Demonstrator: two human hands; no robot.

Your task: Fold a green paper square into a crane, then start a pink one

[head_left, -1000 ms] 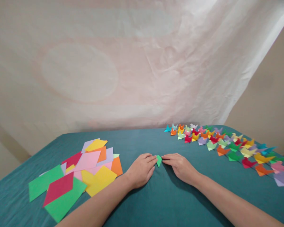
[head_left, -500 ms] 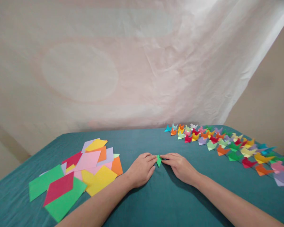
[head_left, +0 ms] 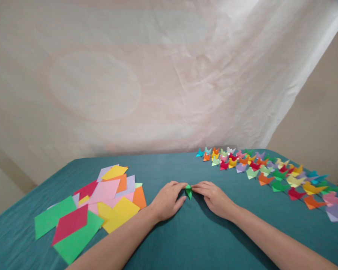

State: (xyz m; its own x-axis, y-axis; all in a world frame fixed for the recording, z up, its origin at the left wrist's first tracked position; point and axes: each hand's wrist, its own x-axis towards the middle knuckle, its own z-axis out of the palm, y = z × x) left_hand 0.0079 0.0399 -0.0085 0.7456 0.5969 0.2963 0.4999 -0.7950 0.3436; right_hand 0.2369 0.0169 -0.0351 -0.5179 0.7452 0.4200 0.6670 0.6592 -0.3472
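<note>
A small piece of folded green paper [head_left: 189,191] lies between my hands near the middle of the table, its narrow point toward me. My left hand [head_left: 170,200] has its fingertips closed on the paper's left side, with the thumb a little apart below. From the other side, my right hand [head_left: 212,198] has its fingers together on the paper's right edge. Part of the paper is hidden under the fingertips.
Loose sheets of coloured paper [head_left: 121,212] lie in an overlapping pile on the left. Rows of folded paper birds [head_left: 252,172] stand on the right. All rest on a dark green tablecloth [head_left: 169,247], with a pale hanging cloth [head_left: 157,75] behind.
The green paper's near point now looks narrower and creased, its upper part wider. My left thumb has moved slightly away from the fingers. Both hands otherwise stay in place.
</note>
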